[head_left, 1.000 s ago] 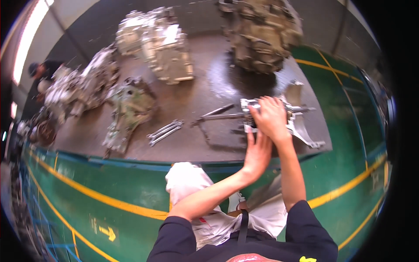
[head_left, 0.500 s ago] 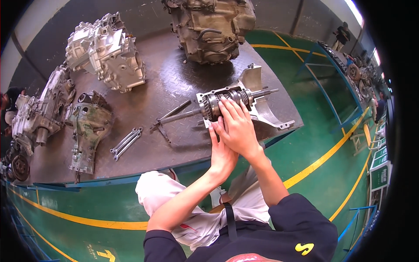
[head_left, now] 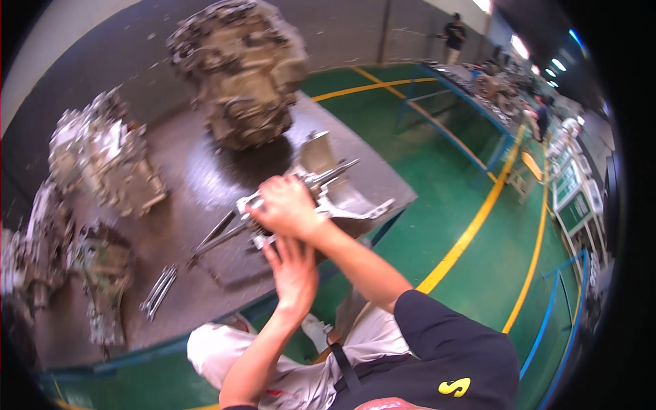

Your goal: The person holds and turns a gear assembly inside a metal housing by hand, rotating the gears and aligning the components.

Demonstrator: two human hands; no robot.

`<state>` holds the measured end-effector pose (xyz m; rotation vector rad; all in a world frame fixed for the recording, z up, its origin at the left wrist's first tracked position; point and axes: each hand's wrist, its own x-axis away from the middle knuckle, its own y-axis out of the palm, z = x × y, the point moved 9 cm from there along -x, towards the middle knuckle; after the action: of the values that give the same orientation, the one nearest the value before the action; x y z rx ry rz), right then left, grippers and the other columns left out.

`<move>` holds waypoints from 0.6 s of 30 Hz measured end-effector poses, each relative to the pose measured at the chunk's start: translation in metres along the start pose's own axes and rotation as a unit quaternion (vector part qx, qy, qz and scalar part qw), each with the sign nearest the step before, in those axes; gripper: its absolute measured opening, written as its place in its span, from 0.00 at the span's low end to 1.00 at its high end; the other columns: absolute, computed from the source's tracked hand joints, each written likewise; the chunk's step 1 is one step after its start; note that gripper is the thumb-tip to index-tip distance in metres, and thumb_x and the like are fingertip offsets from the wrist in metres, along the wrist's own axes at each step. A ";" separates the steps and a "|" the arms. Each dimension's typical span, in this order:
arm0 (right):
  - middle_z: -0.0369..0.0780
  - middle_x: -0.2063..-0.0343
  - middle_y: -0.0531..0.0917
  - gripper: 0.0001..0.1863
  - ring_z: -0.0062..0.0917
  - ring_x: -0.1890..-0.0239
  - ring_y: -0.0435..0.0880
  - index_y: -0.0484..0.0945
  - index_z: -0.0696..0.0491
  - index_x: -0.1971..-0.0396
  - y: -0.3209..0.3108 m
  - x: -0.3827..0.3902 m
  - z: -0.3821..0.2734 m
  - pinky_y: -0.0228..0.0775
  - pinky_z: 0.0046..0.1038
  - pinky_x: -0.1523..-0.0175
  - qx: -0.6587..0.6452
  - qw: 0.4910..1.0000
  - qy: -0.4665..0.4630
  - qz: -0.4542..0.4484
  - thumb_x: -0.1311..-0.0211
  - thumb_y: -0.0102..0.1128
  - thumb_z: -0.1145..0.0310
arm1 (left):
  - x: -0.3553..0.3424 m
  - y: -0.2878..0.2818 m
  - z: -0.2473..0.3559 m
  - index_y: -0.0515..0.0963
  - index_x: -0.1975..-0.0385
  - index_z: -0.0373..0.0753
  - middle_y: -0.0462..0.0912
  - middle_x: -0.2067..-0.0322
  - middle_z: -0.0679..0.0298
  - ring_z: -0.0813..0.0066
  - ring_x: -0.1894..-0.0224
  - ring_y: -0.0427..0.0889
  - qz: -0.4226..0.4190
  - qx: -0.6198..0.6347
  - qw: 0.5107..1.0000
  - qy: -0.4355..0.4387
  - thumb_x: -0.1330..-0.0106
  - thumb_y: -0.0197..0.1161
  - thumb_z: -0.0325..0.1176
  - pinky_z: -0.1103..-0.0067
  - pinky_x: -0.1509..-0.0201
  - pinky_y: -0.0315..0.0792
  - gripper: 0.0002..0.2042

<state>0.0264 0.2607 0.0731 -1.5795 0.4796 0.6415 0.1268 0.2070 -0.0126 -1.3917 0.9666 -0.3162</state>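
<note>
A gearbox housing half (head_left: 316,154) lies on the metal-topped bench, its flared end to the right. A gear shaft (head_left: 339,171) rests in it, a thin end sticking out at right. My right hand (head_left: 290,207) covers the gears, its fingers bent over them and closed around that part; most of the gears are hidden under it. Just nearer to me, my left hand (head_left: 297,273) is open, fingers spread, beside the housing's near edge and close under the right wrist. A splined shaft (head_left: 224,239) extends left from the housing, next to a dark rod.
Several wrenches (head_left: 159,292) lie to the left. A greenish gearbox casing (head_left: 102,273), a silver gearbox (head_left: 109,160) and a large brown gearbox (head_left: 239,75) stand on the bench (head_left: 188,232). Beyond the green floor, parts cover another bench (head_left: 471,96); a person (head_left: 454,37) stands near it.
The view has swung right, so the bench appears farther left. My right hand has turned and bent its fingers over the gears; my left hand's fingers have spread.
</note>
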 end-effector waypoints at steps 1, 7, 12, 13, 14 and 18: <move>0.45 0.68 0.84 0.30 0.40 0.54 0.83 0.83 0.58 0.70 -0.003 0.002 -0.004 0.70 0.43 0.43 -0.019 1.000 -0.009 -0.002 0.32 0.58 0.41 | 0.002 0.003 -0.002 0.65 0.28 0.37 0.61 0.29 0.35 0.34 0.24 0.54 -0.014 -0.006 1.000 -0.004 0.39 0.67 0.40 0.36 0.23 0.42 0.37; 0.51 0.40 0.81 0.34 0.42 0.31 0.73 0.77 0.63 0.41 -0.018 0.029 -0.008 0.54 0.46 0.23 -0.058 0.998 0.024 -0.025 0.28 0.56 0.45 | 0.004 0.008 0.002 0.62 0.26 0.36 0.59 0.27 0.37 0.34 0.22 0.50 -0.058 -0.059 0.996 0.015 0.32 0.64 0.49 0.35 0.22 0.37 0.38; 0.50 0.36 0.79 0.34 0.41 0.30 0.73 0.76 0.62 0.37 -0.044 0.056 -0.026 0.52 0.49 0.22 -0.028 0.999 0.014 -0.003 0.28 0.57 0.47 | -0.002 0.009 -0.002 0.59 0.24 0.33 0.58 0.25 0.42 0.35 0.22 0.52 -0.033 -0.117 0.993 -0.011 0.28 0.56 0.49 0.37 0.22 0.39 0.37; 0.50 0.36 0.79 0.34 0.41 0.30 0.73 0.76 0.62 0.37 -0.050 0.060 -0.028 0.52 0.49 0.22 -0.028 1.000 0.012 -0.002 0.28 0.57 0.47 | -0.004 0.007 -0.003 0.62 0.26 0.31 0.61 0.26 0.42 0.36 0.24 0.56 -0.026 -0.128 0.991 -0.018 0.28 0.56 0.47 0.37 0.22 0.43 0.35; 0.49 0.36 0.79 0.34 0.40 0.31 0.73 0.76 0.62 0.37 -0.051 0.063 -0.028 0.53 0.50 0.23 -0.032 0.999 0.018 -0.019 0.28 0.57 0.47 | -0.003 0.005 -0.003 0.62 0.26 0.31 0.61 0.26 0.42 0.36 0.24 0.56 -0.025 -0.128 0.991 -0.020 0.28 0.56 0.47 0.37 0.22 0.43 0.35; 0.48 0.39 0.80 0.34 0.40 0.34 0.75 0.79 0.62 0.41 -0.052 0.042 -0.015 0.54 0.52 0.25 -0.066 0.996 0.034 -0.049 0.27 0.54 0.44 | -0.001 -0.001 0.000 0.60 0.25 0.34 0.60 0.26 0.42 0.35 0.23 0.54 -0.015 -0.099 0.995 -0.008 0.30 0.59 0.48 0.37 0.22 0.41 0.38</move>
<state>0.0933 0.2541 0.0857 -1.7436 0.4152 0.5555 0.1268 0.2075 -0.0115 -1.5881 0.9850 -0.2368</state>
